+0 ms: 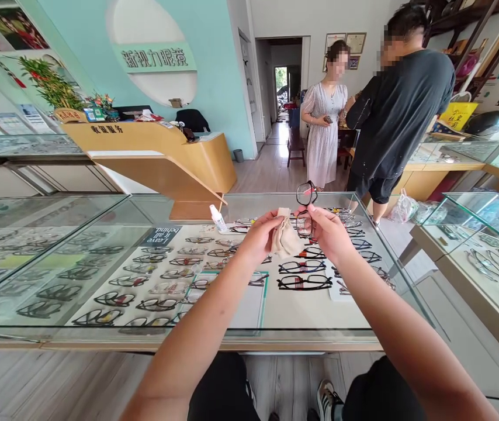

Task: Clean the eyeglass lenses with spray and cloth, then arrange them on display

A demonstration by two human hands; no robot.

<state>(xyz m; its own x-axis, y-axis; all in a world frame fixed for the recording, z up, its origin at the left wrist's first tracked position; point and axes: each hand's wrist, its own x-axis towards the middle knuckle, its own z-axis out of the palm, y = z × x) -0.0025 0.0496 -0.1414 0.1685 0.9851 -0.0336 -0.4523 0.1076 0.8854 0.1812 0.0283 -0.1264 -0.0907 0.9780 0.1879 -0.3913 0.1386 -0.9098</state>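
Note:
My left hand (260, 235) pinches a beige cleaning cloth (286, 241), which hangs in folds from the fingers. Just to the right of it, my right hand (329, 229) grips a pair of dark-framed eyeglasses (307, 193) near the bridge. The glasses are held on end, one lens above the fingers and the other below, close to the cloth. Whether cloth and lens touch, I cannot tell. Both hands are above a glass display case (319, 327). On its top, beyond my left hand, a small white bottle (218, 218) stands at a tilt in the picture.
Rows of eyeglasses (158, 304) lie inside the case, beside a teal-edged panel (249, 304). A wooden counter (144, 140) stands behind. Two people, one in a pale dress (323, 134) and one in a dark shirt (402, 111), are at the back right. Another glass case (495, 234) is on the right.

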